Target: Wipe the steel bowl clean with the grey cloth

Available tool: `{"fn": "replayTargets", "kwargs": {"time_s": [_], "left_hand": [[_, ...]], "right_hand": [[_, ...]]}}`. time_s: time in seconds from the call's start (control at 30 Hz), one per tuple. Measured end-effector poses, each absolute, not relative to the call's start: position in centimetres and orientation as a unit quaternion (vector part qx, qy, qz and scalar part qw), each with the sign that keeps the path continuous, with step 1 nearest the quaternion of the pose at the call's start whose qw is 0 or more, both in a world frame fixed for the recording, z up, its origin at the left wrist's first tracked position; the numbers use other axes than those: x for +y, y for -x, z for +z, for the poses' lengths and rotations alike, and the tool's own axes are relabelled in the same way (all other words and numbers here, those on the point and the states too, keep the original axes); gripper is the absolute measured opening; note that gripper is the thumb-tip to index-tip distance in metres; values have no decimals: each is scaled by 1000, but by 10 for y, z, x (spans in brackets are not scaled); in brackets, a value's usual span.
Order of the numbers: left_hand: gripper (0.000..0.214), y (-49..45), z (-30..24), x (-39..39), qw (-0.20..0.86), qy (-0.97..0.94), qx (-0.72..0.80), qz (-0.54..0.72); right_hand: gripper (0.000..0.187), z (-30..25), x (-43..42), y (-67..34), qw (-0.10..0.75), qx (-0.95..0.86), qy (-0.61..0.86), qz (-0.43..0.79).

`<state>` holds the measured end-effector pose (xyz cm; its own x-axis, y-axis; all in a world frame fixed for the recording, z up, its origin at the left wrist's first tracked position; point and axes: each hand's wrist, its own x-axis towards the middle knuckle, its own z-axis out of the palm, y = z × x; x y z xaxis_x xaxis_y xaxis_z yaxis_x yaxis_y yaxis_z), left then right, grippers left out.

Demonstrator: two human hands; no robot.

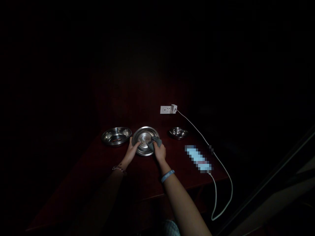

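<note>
A round, shiny metal bowl (143, 132) is held up in front of me, tilted so that its inside faces me. My left hand (133, 148) grips its left rim, thumb over the inner side and the other fingers out of sight behind. In my right hand (159, 151) is a bunched grey cloth (152, 143), which lies against the right part of the bowl's inside. To the left stands a wider metal bowl (116, 135) with something small and orange in it. A smaller metal bowl (178, 132) sits further right.
On the dark red table (98, 170), at right, lies a lit, blurred-out phone (198, 159). Its white cable (232, 188) loops past the table edge and up to a charger (174, 108) in the wall socket (165, 109). The surroundings are very dark.
</note>
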<state>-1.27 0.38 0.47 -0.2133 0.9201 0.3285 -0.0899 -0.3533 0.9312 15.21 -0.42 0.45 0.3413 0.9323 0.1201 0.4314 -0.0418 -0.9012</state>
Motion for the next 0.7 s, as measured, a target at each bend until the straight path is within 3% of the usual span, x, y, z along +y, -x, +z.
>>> {"fn": "replayTargets", "kwargs": {"time_s": [0.7], "left_hand": [[74, 16, -26, 34, 364, -540, 421, 631]], "right_hand": [[39, 10, -8, -152, 468, -503, 680, 254]]}}
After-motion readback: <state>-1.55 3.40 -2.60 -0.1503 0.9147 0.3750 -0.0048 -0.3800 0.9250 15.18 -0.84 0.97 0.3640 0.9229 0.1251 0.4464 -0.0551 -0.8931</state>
